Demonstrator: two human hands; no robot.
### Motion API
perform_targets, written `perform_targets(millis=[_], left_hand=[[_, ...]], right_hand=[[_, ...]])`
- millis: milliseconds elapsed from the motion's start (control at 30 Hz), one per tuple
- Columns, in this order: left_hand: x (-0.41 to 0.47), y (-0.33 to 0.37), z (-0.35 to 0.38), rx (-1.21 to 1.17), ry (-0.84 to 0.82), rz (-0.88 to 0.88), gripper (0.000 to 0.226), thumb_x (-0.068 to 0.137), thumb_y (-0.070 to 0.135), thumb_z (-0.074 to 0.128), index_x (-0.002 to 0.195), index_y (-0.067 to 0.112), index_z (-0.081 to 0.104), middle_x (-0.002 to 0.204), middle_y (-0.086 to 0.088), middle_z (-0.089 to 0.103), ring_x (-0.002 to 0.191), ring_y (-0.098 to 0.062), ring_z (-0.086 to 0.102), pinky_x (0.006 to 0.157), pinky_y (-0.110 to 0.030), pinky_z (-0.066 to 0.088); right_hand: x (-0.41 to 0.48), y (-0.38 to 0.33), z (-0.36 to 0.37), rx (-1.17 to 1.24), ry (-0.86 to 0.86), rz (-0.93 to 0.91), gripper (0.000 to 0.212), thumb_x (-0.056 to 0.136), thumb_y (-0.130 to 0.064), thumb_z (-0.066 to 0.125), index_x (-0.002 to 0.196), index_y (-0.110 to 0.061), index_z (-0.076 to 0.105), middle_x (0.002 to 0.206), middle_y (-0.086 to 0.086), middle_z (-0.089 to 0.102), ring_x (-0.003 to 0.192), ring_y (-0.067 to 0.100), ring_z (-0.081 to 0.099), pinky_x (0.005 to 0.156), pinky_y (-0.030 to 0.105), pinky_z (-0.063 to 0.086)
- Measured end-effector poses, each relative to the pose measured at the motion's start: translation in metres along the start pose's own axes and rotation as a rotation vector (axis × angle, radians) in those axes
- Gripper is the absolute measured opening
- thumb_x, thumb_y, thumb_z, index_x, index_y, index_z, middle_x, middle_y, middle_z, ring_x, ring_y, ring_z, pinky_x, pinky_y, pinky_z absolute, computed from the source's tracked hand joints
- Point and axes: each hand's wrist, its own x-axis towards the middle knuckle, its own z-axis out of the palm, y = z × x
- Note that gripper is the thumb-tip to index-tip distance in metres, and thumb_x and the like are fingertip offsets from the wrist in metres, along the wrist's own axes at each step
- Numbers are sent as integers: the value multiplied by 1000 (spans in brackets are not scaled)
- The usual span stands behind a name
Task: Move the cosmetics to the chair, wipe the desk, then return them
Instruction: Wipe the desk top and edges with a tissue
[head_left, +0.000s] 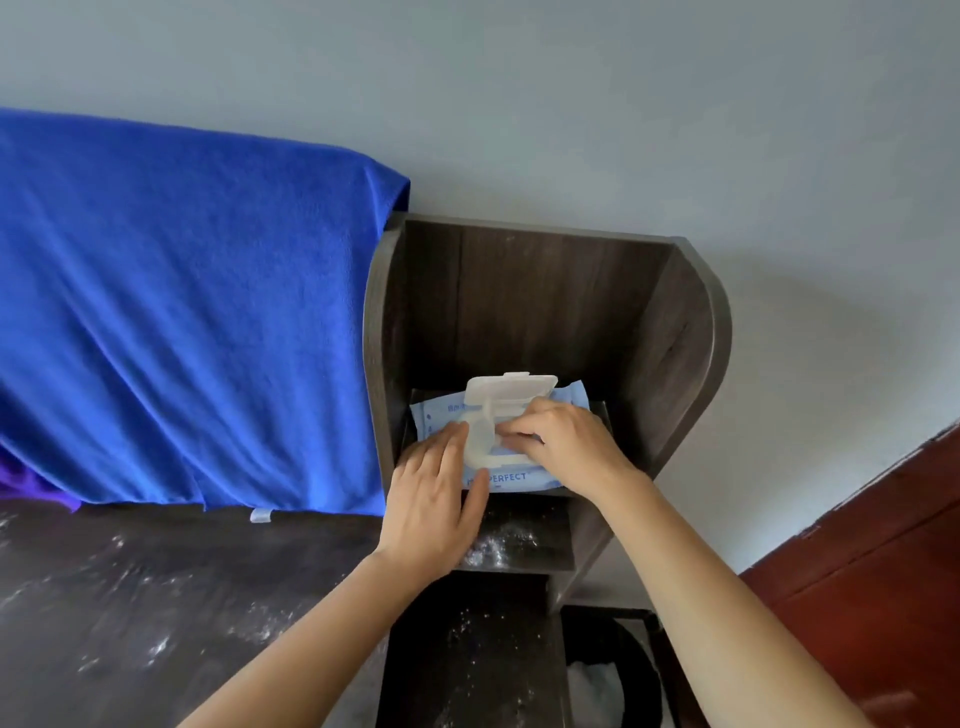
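Note:
A pale blue pack of wet wipes (511, 480) lies on the top shelf of a dark wooden shelf unit (691, 332), its white lid (511, 388) flipped up. My left hand (434, 499) lies flat on the pack's left end, fingers apart, pressing it down. My right hand (563, 444) pinches a white wipe (480, 441) that sticks out of the pack's opening. The dark desk top (156, 587) at the lower left is dusted with white powder. No cosmetics and no chair are in view.
A blue cloth (182, 312) hangs over something behind the desk on the left. The lower shelves (519, 540) also carry white powder. A dark bin (608, 670) with white contents stands below right. A reddish wooden door (872, 571) is at the right.

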Motion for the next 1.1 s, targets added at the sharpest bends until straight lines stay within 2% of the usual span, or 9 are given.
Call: perform_targets(millis=[67,233,367,500,600,700,867,1033,1100], left_hand=[[4,3,-1,11,1,-18,53,96,40,46,134,4,50,130,-10,62,117,-26,60,101,-40,46],[8,7,0,52,-8,-69,54,92,40,49,132,3,51,116,-9,67,105,-27,63,95,-39,48],[13,10,1,92,4,-107,55,90,39,51,130,1,52,103,-11,69,93,-30,65,87,-39,50],[12,9,3,93,6,-83,56,90,37,53,132,0,49,105,-12,69,96,-29,65,90,-39,49],[10,8,4,89,9,-74,57,91,38,51,132,-1,49,108,-12,69,98,-29,65,92,-39,49],[10,8,4,90,-5,-81,56,91,37,51,132,-1,48,109,-13,68,99,-29,64,93,-40,48],[10,6,4,96,-38,-82,60,93,41,46,135,-1,46,112,-13,67,103,-30,63,96,-43,47],[11,8,1,108,-16,-72,66,92,41,46,143,1,40,112,-14,67,100,-32,63,92,-44,49],[11,8,1,136,-28,-18,69,93,41,42,153,10,28,120,-13,64,101,-31,62,92,-45,49]], right_hand=[[1,3,6,-18,59,-15,22,96,-37,64,114,-34,75,114,-5,69,100,18,64,73,29,49],[-5,11,16,-4,168,-28,18,99,-29,61,105,-22,76,106,-5,66,87,20,65,63,27,37],[-9,13,13,9,171,-27,17,98,-27,62,108,-20,73,109,-5,64,91,19,65,64,30,46],[-7,10,8,-41,118,-105,31,98,-26,63,128,-24,68,110,1,61,92,20,66,68,36,56],[-3,11,7,-88,74,-123,27,99,-28,61,123,-27,72,107,1,58,88,20,65,60,31,45],[1,8,7,-133,62,-139,24,100,-28,59,120,-25,72,107,1,57,87,21,65,59,27,37],[4,4,3,-206,19,-180,22,102,-27,55,120,-23,66,115,3,53,86,23,64,64,34,54],[5,2,9,-219,25,-137,20,102,-22,57,120,-18,65,120,1,50,87,21,64,64,29,51],[0,3,10,-148,53,-81,21,104,-26,53,118,-18,66,119,0,51,90,20,64,69,30,53]])
